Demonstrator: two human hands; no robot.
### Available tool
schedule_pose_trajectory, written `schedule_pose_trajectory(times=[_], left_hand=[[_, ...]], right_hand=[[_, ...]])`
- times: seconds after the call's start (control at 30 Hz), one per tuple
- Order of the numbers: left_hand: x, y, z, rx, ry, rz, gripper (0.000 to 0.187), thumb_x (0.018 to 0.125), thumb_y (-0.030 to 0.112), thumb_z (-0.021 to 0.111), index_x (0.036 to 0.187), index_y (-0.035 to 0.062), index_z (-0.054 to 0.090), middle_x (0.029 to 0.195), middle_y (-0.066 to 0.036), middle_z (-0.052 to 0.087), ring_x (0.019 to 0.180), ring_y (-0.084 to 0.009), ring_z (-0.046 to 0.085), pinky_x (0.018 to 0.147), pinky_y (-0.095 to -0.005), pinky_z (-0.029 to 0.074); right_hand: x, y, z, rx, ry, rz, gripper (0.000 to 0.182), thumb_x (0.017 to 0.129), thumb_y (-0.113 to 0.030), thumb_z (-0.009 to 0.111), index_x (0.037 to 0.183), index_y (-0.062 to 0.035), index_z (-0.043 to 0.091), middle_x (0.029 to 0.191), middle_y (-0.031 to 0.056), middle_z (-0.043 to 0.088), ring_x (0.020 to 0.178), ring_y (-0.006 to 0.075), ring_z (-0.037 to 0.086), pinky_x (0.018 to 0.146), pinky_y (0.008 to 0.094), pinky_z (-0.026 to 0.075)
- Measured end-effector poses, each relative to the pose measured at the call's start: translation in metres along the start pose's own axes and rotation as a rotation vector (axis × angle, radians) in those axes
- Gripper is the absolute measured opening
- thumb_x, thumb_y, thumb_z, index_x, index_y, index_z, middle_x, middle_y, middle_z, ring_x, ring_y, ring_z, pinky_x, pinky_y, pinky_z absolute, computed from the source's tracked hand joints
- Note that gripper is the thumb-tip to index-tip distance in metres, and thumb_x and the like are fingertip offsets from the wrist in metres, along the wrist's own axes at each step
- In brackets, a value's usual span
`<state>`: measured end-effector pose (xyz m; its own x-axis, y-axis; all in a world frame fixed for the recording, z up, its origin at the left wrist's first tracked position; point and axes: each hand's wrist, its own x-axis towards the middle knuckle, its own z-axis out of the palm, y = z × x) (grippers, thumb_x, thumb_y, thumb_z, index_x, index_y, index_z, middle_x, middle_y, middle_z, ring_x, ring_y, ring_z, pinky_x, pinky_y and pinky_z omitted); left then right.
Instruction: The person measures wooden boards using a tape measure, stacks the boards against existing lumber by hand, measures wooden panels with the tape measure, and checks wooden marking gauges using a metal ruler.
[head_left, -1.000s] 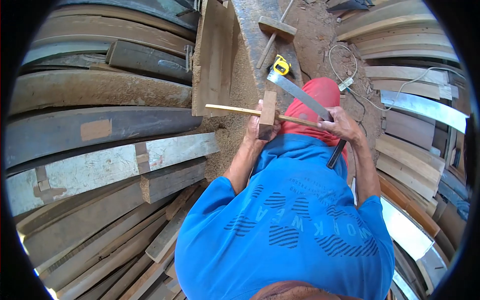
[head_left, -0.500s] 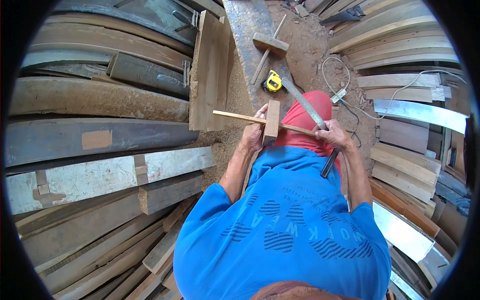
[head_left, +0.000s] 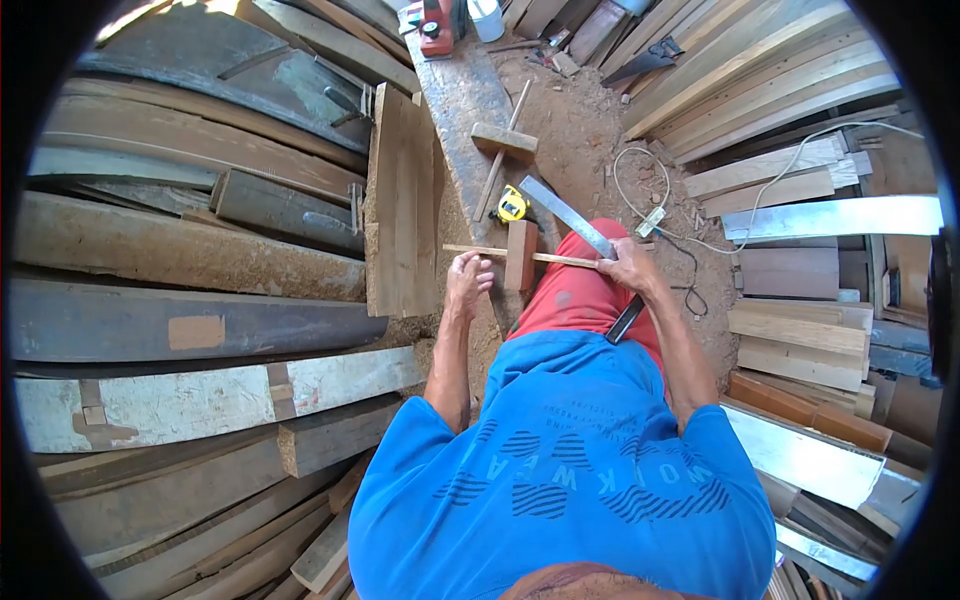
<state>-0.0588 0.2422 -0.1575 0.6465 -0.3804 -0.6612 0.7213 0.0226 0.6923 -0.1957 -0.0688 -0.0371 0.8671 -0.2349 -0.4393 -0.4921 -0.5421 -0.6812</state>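
My right hand (head_left: 630, 265) is closed round the black handle of a try square, whose metal blade (head_left: 568, 216) points up and to the left. The same hand grips the right end of a thin wooden rod (head_left: 567, 261). That rod passes through a reddish wooden block (head_left: 520, 256). Left of the block, my left hand (head_left: 467, 283) is by the rod's left end, its fingers curled; whether they touch the rod is unclear. A yellow tape measure (head_left: 513, 205) lies on the plank just beyond the block.
On the long worn plank (head_left: 462, 108) rests another block (head_left: 504, 142) with a rod through it. A red tool (head_left: 435, 30) stands at its far end. Boards (head_left: 200, 268) are stacked at left and right. A cable (head_left: 617, 172) with a socket (head_left: 651, 221) lies right.
My left hand has let go of the block and moved left to the rod's end. My right hand still holds the square and rod. The view has shifted, showing the red tool.
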Motion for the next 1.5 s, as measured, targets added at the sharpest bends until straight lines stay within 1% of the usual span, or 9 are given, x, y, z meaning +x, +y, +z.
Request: schedule_pose_trajectory(times=[0.07,0.1,0.3,0.5,0.6,0.8,0.93,1.27,1.5], left_hand=[[0.006,0.003,-0.006,0.218,0.155,0.187,0.038,0.096,0.025,0.059,0.124,0.0013,0.05,0.098,-0.009,0.063,0.09,-0.0205,0.061,0.082,-0.0352,0.053],[0.01,0.005,-0.008,0.362,0.248,0.339,0.035,0.096,0.024,0.058,0.122,0.0011,0.053,0.098,-0.009,0.063,0.089,-0.0205,0.062,0.082,-0.0347,0.052],[0.034,0.073,0.032,0.819,0.39,0.716,0.043,0.089,0.027,0.064,0.121,-0.0012,0.056,0.107,-0.019,0.067,0.099,-0.0312,0.064,0.091,-0.0417,0.049],[0.102,0.099,0.079,1.185,0.261,0.736,0.049,0.088,0.033,0.063,0.126,0.0024,0.058,0.114,-0.021,0.068,0.108,-0.0383,0.063,0.096,-0.0449,0.047],[0.123,0.102,0.082,1.239,0.173,0.476,0.045,0.087,0.033,0.062,0.122,0.0053,0.062,0.112,-0.021,0.067,0.108,-0.0387,0.063,0.096,-0.0455,0.047],[0.107,0.115,0.062,1.22,0.154,0.857,0.031,0.092,0.025,0.058,0.113,0.0038,0.068,0.096,-0.02,0.07,0.088,-0.0344,0.069,0.078,-0.0427,0.053],[0.001,0.138,0.064,0.66,-0.273,0.513,0.032,0.099,0.027,0.054,0.109,-0.0002,0.066,0.071,0.001,0.057,0.058,-0.005,0.05,0.051,-0.022,0.04],[-0.124,0.123,0.062,0.65,-0.685,0.209,0.029,0.101,0.029,0.053,0.104,0.0045,0.067,0.073,0.004,0.056,0.056,-0.0047,0.046,0.051,-0.0219,0.037],[-0.136,0.135,0.072,0.861,-0.833,0.188,0.045,0.097,0.034,0.059,0.12,-0.0044,0.061,0.089,-0.007,0.067,0.065,-0.0102,0.061,0.06,-0.0259,0.05]], right_hand=[[-0.004,-0.007,-0.001,-0.082,0.046,0.004,0.024,0.078,-0.024,0.067,0.082,-0.001,0.065,0.068,0.0104,0.063,0.065,0.0231,0.06,0.065,0.0388,0.047],[-0.004,-0.008,-0.002,-0.114,0.039,0.018,0.029,0.079,-0.027,0.07,0.088,-0.0005,0.068,0.082,0.0236,0.068,0.082,0.0412,0.067,0.076,0.0488,0.05],[-0.018,-0.015,-0.004,-0.155,0.164,0.082,0.032,0.082,-0.029,0.07,0.093,-0.0001,0.067,0.084,0.0261,0.067,0.084,0.043,0.066,0.076,0.05,0.051],[-0.041,-0.01,-0.015,-0.009,0.344,0.08,0.031,0.083,-0.029,0.068,0.091,0.0006,0.066,0.076,0.0233,0.065,0.075,0.04,0.066,0.07,0.0476,0.05],[-0.052,-0.006,-0.019,0.043,0.396,0.046,0.03,0.083,-0.028,0.067,0.09,0.0013,0.065,0.073,0.0209,0.064,0.071,0.0373,0.064,0.068,0.0461,0.049],[-0.056,0.016,-0.025,0.283,0.437,0.089,0.026,0.086,-0.028,0.068,0.085,-0.0021,0.064,0.065,0.0052,0.057,0.061,0.0169,0.056,0.059,0.0363,0.044],[-0.06,-0.011,-0.046,0.627,0.451,0.106,0.023,0.09,-0.027,0.066,0.083,-0.0046,0.063,0.066,-0.0049,0.051,0.058,0.0051,0.045,0.052,0.0259,0.035],[-0.08,-0.062,-0.081,0.997,0.407,-0.235,0.053,0.096,-0.038,0.064,0.133,-0.0002,0.055,0.071,-0.0031,0.059,0.05,0.0001,0.04,0.043,0.0174,0.027],[-0.106,-0.039,-0.074,1.021,0.487,-0.168,0.018,0.092,-0.022,0.069,0.095,-0.0042,0.069,0.068,-0.0012,0.062,0.049,0.0013,0.044,0.044,0.0177,0.03]])
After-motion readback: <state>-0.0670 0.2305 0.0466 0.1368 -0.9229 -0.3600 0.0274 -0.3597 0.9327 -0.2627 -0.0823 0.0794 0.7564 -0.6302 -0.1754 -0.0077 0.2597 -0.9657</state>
